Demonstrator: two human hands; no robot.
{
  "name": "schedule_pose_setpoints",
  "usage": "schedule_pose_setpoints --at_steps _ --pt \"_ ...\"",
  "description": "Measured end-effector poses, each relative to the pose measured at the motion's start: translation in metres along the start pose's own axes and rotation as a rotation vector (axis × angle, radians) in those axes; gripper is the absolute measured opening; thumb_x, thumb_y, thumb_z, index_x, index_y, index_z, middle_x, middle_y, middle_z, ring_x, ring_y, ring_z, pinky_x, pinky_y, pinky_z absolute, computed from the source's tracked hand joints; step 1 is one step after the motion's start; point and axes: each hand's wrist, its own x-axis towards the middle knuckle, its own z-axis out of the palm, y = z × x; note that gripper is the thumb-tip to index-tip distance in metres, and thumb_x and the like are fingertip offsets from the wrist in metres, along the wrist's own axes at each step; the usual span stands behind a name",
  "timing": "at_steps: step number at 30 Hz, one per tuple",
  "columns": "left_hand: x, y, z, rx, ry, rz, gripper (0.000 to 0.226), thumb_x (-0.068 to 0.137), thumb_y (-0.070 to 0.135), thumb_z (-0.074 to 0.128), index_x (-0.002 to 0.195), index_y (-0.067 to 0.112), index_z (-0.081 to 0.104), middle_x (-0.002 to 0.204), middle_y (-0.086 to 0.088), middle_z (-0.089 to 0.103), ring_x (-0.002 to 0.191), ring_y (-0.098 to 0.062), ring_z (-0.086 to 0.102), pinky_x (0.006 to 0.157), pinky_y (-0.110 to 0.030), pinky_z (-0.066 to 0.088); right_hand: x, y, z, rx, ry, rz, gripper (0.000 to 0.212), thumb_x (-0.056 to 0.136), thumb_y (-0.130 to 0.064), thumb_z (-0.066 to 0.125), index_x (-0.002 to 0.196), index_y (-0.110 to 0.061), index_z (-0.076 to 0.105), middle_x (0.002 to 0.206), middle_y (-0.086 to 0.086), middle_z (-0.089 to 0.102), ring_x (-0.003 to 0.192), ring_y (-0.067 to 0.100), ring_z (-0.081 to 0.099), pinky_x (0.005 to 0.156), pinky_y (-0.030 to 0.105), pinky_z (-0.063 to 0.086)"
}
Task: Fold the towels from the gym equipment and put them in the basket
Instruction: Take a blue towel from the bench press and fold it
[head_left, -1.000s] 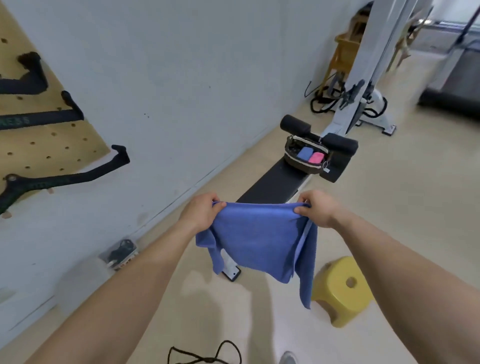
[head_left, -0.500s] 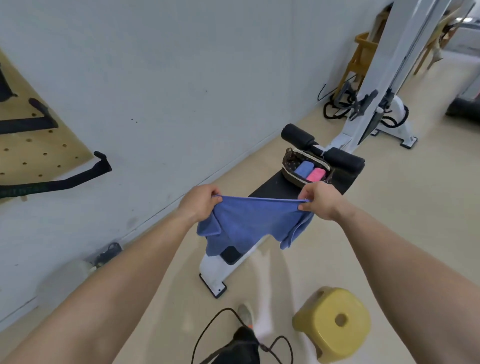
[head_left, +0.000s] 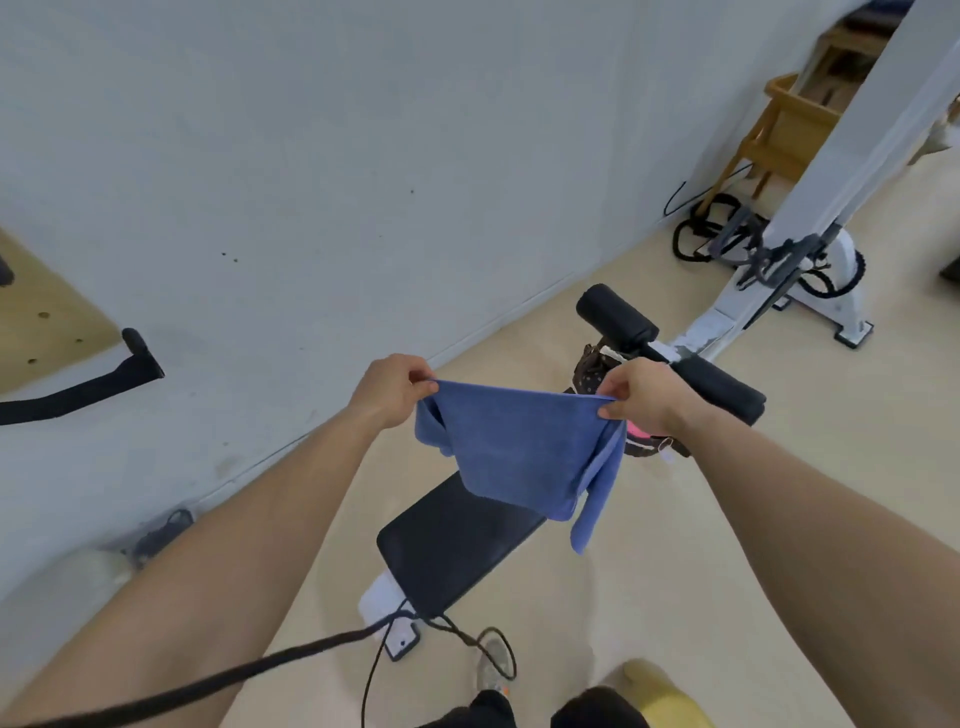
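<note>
I hold a blue towel (head_left: 519, 452) stretched in the air above a black padded bench (head_left: 452, 545). My left hand (head_left: 392, 387) pinches its left top corner and my right hand (head_left: 644, 395) pinches its right top corner. The towel hangs folded over, with a loose tail drooping at the lower right. Behind the towel and my right hand sits the dark patterned basket (head_left: 592, 366) on the far end of the bench. A strip of a pink towel (head_left: 636, 431) in the basket shows under my right wrist; the rest of the basket is hidden.
Two black foam rollers (head_left: 618, 314) cross the bench head. A white machine frame (head_left: 810, 249) with black cables stands at the right. A yellow stool (head_left: 665, 691) is by my feet. A black cord (head_left: 374, 631) trails across the floor. The wall runs along the left.
I have moved closer to the bench, and it now lies right under the towel. The towel hangs lower between my hands. The basket has become mostly hidden behind the towel and my right hand.
</note>
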Motion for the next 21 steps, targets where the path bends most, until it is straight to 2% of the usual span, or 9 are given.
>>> schedule_pose_setpoints --at_steps 4,8,12,14,17,21 --pt "0.031 -0.001 -0.002 -0.076 0.032 -0.054 0.008 0.093 0.018 0.066 0.091 0.017 0.073 0.092 0.002 0.072 0.093 -0.019 0.064 0.08 -0.03 0.046 0.057 0.001 -0.014 -0.039 -0.028 -0.047 0.008 0.089 -0.016 0.071 0.096 -0.021 0.072 0.091 -0.004 0.068 0.088 0.016 0.063 0.074 0.025 0.042" --pt "0.045 -0.004 -0.008 -0.125 0.071 -0.113 0.01 0.094 0.02 0.064 0.091 0.017 0.073 0.091 0.002 0.073 0.091 -0.019 0.065 0.076 -0.027 0.045 0.108 -0.006 -0.024 -0.032 -0.035 -0.132 0.012 0.095 -0.014 0.062 0.1 -0.013 0.073 0.096 0.003 0.071 0.092 0.023 0.064 0.078 0.031 0.047" --pt "0.047 -0.007 -0.01 -0.155 0.136 -0.216 0.017 0.096 0.026 0.057 0.085 0.023 0.069 0.083 0.004 0.07 0.081 -0.017 0.063 0.07 -0.027 0.047 0.157 -0.013 -0.027 -0.061 -0.06 -0.213 0.013 0.096 -0.019 0.058 0.096 -0.021 0.071 0.1 0.002 0.07 0.095 0.025 0.063 0.086 0.041 0.052" --pt "0.045 -0.006 -0.007 -0.169 0.196 -0.277 0.018 0.097 0.026 0.055 0.084 0.025 0.067 0.076 0.005 0.065 0.07 -0.015 0.059 0.064 -0.026 0.044 0.181 -0.019 -0.026 -0.036 -0.079 -0.27 0.016 0.096 -0.018 0.056 0.088 -0.026 0.067 0.096 0.0 0.07 0.093 0.025 0.063 0.082 0.039 0.051" --pt "0.037 -0.004 0.008 -0.192 0.279 -0.391 0.018 0.099 0.027 0.052 0.088 0.026 0.066 0.078 0.005 0.063 0.07 -0.013 0.055 0.063 -0.026 0.042 0.209 -0.026 -0.023 -0.004 -0.169 -0.361 0.019 0.097 -0.012 0.052 0.095 -0.017 0.07 0.093 0.002 0.068 0.088 0.023 0.059 0.069 0.03 0.042" --pt "0.02 -0.001 0.037 -0.138 0.295 -0.494 0.019 0.1 0.025 0.05 0.085 0.025 0.062 0.08 0.003 0.062 0.071 -0.015 0.054 0.059 -0.027 0.037 0.235 -0.015 -0.007 0.04 -0.28 -0.433 0.018 0.094 -0.013 0.052 0.096 -0.011 0.07 0.092 0.005 0.069 0.081 0.02 0.057 0.067 0.029 0.042"
